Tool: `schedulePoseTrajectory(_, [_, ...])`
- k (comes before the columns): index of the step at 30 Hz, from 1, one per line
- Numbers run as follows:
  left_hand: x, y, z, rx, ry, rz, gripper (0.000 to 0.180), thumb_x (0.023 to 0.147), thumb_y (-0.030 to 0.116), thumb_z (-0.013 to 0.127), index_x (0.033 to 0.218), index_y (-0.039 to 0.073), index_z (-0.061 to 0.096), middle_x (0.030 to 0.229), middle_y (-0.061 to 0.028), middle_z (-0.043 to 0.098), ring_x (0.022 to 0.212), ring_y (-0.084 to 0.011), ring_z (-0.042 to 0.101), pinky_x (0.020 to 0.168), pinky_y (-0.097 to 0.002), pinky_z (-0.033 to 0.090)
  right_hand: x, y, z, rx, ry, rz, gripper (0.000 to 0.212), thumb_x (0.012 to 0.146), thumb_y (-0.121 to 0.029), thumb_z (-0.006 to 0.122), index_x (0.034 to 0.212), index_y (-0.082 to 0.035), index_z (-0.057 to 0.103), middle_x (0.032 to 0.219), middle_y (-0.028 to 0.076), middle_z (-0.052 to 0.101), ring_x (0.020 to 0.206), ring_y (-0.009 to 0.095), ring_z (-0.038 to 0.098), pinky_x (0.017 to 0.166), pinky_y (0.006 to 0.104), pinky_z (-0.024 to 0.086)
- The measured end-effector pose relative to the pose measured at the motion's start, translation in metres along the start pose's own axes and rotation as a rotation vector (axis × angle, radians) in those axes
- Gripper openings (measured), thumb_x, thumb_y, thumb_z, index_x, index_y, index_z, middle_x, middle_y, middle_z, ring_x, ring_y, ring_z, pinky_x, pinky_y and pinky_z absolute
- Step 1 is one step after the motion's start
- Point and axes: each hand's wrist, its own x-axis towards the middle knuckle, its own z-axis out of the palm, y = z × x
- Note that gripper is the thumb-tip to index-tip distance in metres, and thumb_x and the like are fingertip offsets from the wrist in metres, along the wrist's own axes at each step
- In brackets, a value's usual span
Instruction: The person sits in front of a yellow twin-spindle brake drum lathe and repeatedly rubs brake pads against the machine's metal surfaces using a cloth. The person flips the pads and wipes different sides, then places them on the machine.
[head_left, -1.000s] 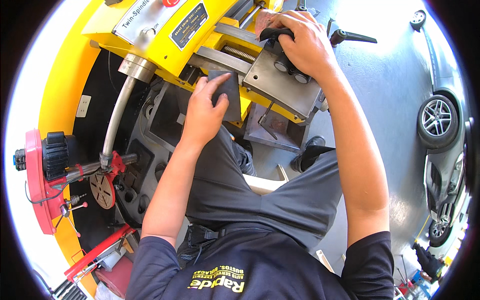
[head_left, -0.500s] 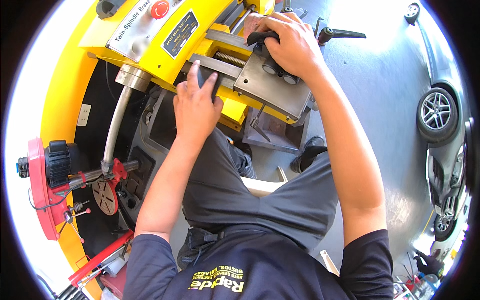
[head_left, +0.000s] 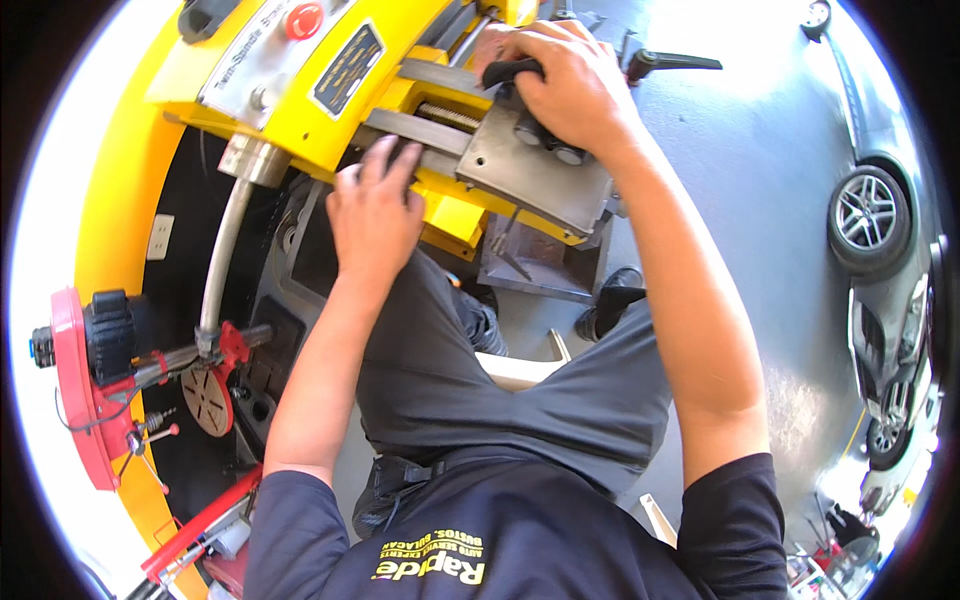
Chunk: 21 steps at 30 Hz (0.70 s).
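Note:
A yellow brake lathe [head_left: 320, 125] stands in front of me, with two bare metal rails [head_left: 418, 132] and a threaded screw [head_left: 448, 116] between them. My left hand [head_left: 375, 220] rests at the near edge of the front rail, palm down, its fingers apart and slightly bent. Their tips are partly blurred. Over the far part of the grey metal carriage plate [head_left: 530, 185], my right hand [head_left: 575, 85] is closed around a black cloth-like piece [head_left: 512, 72]. Round dark knobs [head_left: 550, 143] show beneath that hand, whose far fingertips are hidden.
A black lever [head_left: 680, 62] juts out right of my right hand. The red stop button [head_left: 303, 21] is on the lathe's panel. A metal tray [head_left: 545, 260] sits below the carriage. At left is a red drill press [head_left: 82, 390]; a grey car [head_left: 885, 300] stands at right.
My left hand's fingers have drawn back from the rail's top toward its near edge and bent more. My right hand stays on the carriage. The whole view has shifted slightly.

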Motion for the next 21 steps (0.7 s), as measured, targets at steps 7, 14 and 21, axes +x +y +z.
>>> schedulePoseTrajectory(7, [-0.004,0.018,0.000,-0.091,0.018,0.162,0.062,0.085,0.007,0.073,0.146,0.015,0.071,0.153,-0.0104,0.063,0.128,-0.0406,0.060,0.114,-0.0515,0.048,0.004,0.003,0.016,0.080,0.058,0.007,0.032,0.084,-0.021,0.072,0.114,-0.020,0.081,0.122,0.006,0.078,0.129,0.031,0.067,0.105,0.0597,0.048])
schedulePoseTrajectory(14, [0.018,-0.036,0.060,-0.106,-0.054,0.247,0.068,0.092,0.007,0.072,0.158,0.010,0.060,0.167,-0.0181,0.054,0.149,-0.0399,0.054,0.120,-0.0517,0.044,-0.008,0.009,0.031,-0.136,-0.073,0.251,0.065,0.077,-0.042,0.082,0.135,-0.012,0.076,0.138,0.014,0.068,0.137,0.037,0.060,0.102,0.0831,0.049])
schedulePoseTrajectory(21, [0.019,-0.068,0.050,0.263,0.050,0.275,0.078,0.101,0.067,0.067,0.161,0.019,0.054,0.166,-0.0089,0.051,0.153,-0.0293,0.050,0.115,-0.0508,0.047,0.016,0.009,0.073,0.091,0.202,0.083,0.029,0.068,-0.024,0.076,0.093,-0.012,0.085,0.101,0.003,0.074,0.118,0.026,0.060,0.105,0.0585,0.039])
